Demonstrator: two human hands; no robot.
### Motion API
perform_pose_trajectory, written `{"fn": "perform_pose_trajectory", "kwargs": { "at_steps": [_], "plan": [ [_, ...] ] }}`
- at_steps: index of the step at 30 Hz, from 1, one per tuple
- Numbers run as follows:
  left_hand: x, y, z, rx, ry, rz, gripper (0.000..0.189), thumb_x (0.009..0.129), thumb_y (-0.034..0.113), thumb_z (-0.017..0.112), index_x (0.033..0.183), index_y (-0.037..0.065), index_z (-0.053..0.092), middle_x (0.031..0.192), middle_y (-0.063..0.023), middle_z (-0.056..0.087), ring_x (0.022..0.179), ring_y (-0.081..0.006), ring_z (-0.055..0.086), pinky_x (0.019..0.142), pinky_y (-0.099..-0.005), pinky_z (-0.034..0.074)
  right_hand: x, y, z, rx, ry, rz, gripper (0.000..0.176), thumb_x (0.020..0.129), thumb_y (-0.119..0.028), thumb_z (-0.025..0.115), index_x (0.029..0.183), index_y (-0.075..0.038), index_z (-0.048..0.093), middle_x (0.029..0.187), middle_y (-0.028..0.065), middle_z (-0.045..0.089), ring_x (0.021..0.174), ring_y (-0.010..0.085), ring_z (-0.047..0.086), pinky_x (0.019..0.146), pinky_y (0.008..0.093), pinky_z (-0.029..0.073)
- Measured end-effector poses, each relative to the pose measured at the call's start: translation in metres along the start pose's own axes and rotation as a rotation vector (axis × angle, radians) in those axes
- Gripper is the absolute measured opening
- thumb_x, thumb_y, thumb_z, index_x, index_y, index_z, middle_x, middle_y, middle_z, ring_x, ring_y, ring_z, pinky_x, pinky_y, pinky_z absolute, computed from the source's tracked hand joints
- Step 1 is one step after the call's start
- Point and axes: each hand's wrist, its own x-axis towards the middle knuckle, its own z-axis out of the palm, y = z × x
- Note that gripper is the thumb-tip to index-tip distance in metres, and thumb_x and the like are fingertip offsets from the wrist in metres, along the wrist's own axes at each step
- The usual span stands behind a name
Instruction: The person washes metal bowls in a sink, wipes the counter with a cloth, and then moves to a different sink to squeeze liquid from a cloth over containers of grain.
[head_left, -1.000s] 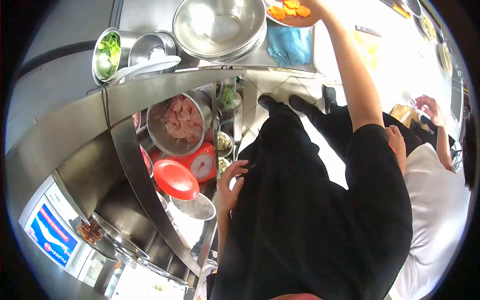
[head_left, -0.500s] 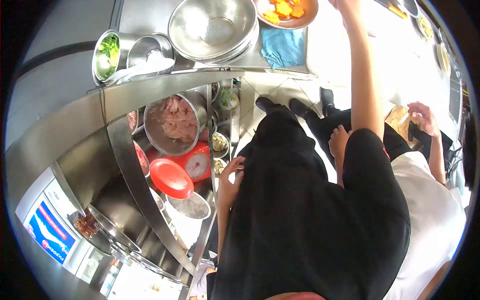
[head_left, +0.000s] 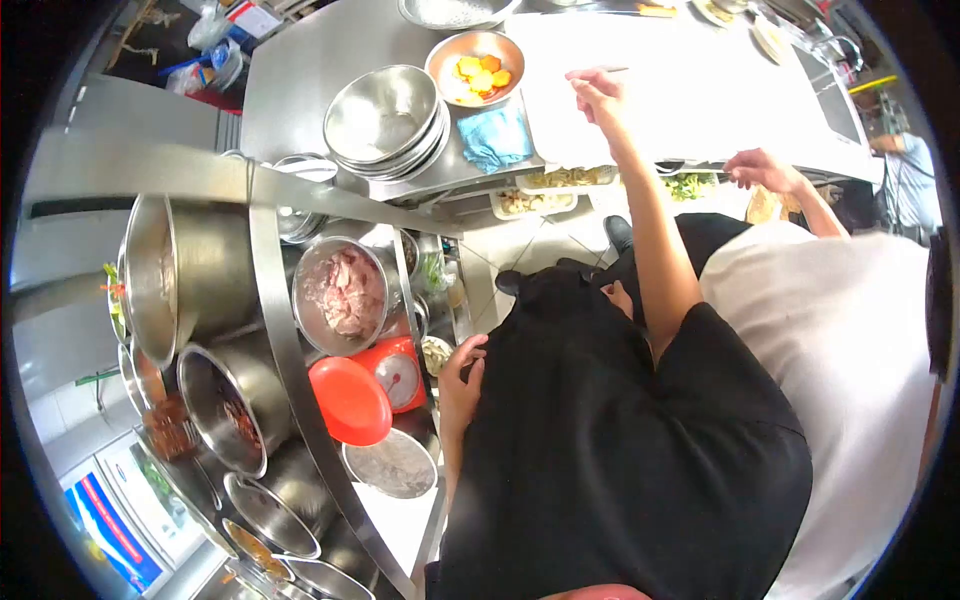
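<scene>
Over the bright white board (head_left: pixel 690 110), my right hand (head_left: pixel 598 97) hangs with its fingers loosely bent and apart; nothing shows in it. A thin dark line lies beside its fingertips, too small to identify. My left hand (head_left: pixel 463 378) hangs low by my black clothing, fingers curved and apart, holding nothing visible, near the shelf edge. Left of the board are a bowl of orange slices (head_left: pixel 483 75), a folded blue cloth (head_left: pixel 494 139) and stacked steel bowls (head_left: pixel 380 115).
A co-worker in white (head_left: pixel 820 330) stands close on the right, one hand (head_left: pixel 762 170) near the counter edge. On the left shelves are a bowl of raw meat (head_left: pixel 349 293), a red scale (head_left: pixel 402 375) and steel pots (head_left: pixel 225 408).
The view has shifted, showing more of the counter. My right hand, at the top edge before, now shows fully over the board. The co-worker's visible hand no longer shows the small white item.
</scene>
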Motion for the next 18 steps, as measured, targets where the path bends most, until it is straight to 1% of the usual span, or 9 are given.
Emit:
{"fn": "perform_pose_trajectory", "kwargs": {
  "at_steps": [3, 6, 8, 10, 11, 12, 13, 15, 18],
  "plan": [
    [-0.03, -0.015, -0.004, -0.007, 0.006, 0.052, 0.034, 0.079, -0.003, 0.049, 0.112, 0.001, 0.053, 0.107, -0.0097, 0.059, 0.09, -0.0186, 0.058, 0.081, -0.0282, 0.043, -0.011, 0.025, 0.015, -0.072, 0.035, -0.062, 0.015, 0.083, -0.014, 0.056, 0.093, -0.007, 0.063, 0.062, -0.0027, 0.053, 0.052, 0.0046, 0.044, 0.047, 0.0184, 0.036],
    [-0.073, -0.022, -0.01, 0.047, -0.004, 0.071, 0.034, 0.079, -0.003, 0.05, 0.112, 0.002, 0.053, 0.107, -0.0095, 0.059, 0.089, -0.0186, 0.058, 0.082, -0.0288, 0.043, -0.076, 0.021, 0.047, 0.029, -0.031, -0.111, 0.016, 0.082, -0.012, 0.052, 0.091, -0.004, 0.063, 0.067, 0.0, 0.057, 0.056, 0.0078, 0.049, 0.052, 0.0233, 0.042],
    [-0.092, -0.03, -0.011, 0.091, -0.061, 0.101, 0.034, 0.079, -0.002, 0.05, 0.112, 0.002, 0.054, 0.107, -0.0094, 0.059, 0.089, -0.0185, 0.059, 0.083, -0.0291, 0.043, -0.118, 0.039, 0.057, -0.091, -0.06, 0.039, 0.02, 0.079, -0.01, 0.052, 0.095, -0.006, 0.063, 0.076, 0.007, 0.061, 0.07, 0.0126, 0.056, 0.064, 0.0291, 0.046],
    [-0.115, -0.054, -0.01, 0.037, -0.078, 0.058, 0.034, 0.078, -0.002, 0.05, 0.112, 0.004, 0.054, 0.105, -0.0093, 0.06, 0.088, -0.0181, 0.059, 0.082, -0.0297, 0.043, -0.189, 0.03, 0.063, -0.172, -0.084, 0.001, 0.017, 0.077, -0.008, 0.049, 0.085, -0.008, 0.063, 0.071, 0.0086, 0.062, 0.066, 0.0145, 0.058, 0.062, 0.0308, 0.047],
    [-0.124, -0.06, -0.01, 0.055, -0.093, 0.068, 0.034, 0.078, -0.002, 0.051, 0.111, 0.005, 0.055, 0.104, -0.0089, 0.06, 0.086, -0.0182, 0.059, 0.082, -0.03, 0.044, -0.211, 0.073, 0.063, -0.152, -0.191, -0.011, 0.018, 0.076, -0.009, 0.048, 0.087, -0.007, 0.062, 0.073, 0.0089, 0.062, 0.069, 0.0168, 0.059, 0.064, 0.0318, 0.048],
    [-0.128, -0.063, -0.012, 0.047, -0.115, 0.079, 0.034, 0.078, -0.002, 0.051, 0.111, 0.005, 0.055, 0.104, -0.0089, 0.06, 0.086, -0.0182, 0.059, 0.082, -0.03, 0.044, -0.246, 0.07, 0.054, -0.32, -0.309, -0.123, 0.021, 0.077, -0.012, 0.05, 0.093, -0.007, 0.062, 0.077, 0.0101, 0.063, 0.071, 0.0187, 0.06, 0.066, 0.0321, 0.048],
    [-0.134, -0.066, -0.015, 0.087, -0.138, 0.096, 0.034, 0.077, -0.002, 0.051, 0.11, 0.004, 0.055, 0.103, -0.0087, 0.06, 0.085, -0.0183, 0.059, 0.081, -0.0298, 0.044, -0.29, 0.049, 0.045, -0.415, -0.389, 0.058, 0.024, 0.076, -0.015, 0.052, 0.097, -0.007, 0.062, 0.082, 0.0138, 0.063, 0.076, 0.0244, 0.061, 0.071, 0.0345, 0.048],
    [-0.151, -0.07, -0.014, 0.137, -0.166, 0.101, 0.033, 0.077, -0.002, 0.052, 0.11, 0.004, 0.055, 0.103, -0.0084, 0.061, 0.084, -0.0184, 0.059, 0.08, -0.0296, 0.045, -0.342, 0.062, 0.017, -0.741, -0.629, -0.029, 0.031, 0.072, -0.022, 0.058, 0.098, -0.006, 0.061, 0.09, 0.0199, 0.062, 0.086, 0.0339, 0.059, 0.077, 0.0392, 0.046],
    [-0.158, -0.071, -0.014, 0.068, -0.143, 0.245, 0.032, 0.077, -0.002, 0.051, 0.109, 0.004, 0.056, 0.101, -0.0076, 0.061, 0.083, -0.0159, 0.059, 0.077, -0.0288, 0.046, -0.395, 0.13, -0.048, -0.961, -0.869, 0.056, 0.038, 0.074, -0.029, 0.058, 0.105, -0.007, 0.059, 0.096, 0.0179, 0.062, 0.089, 0.0347, 0.059, 0.079, 0.0408, 0.045]
  ]
}}
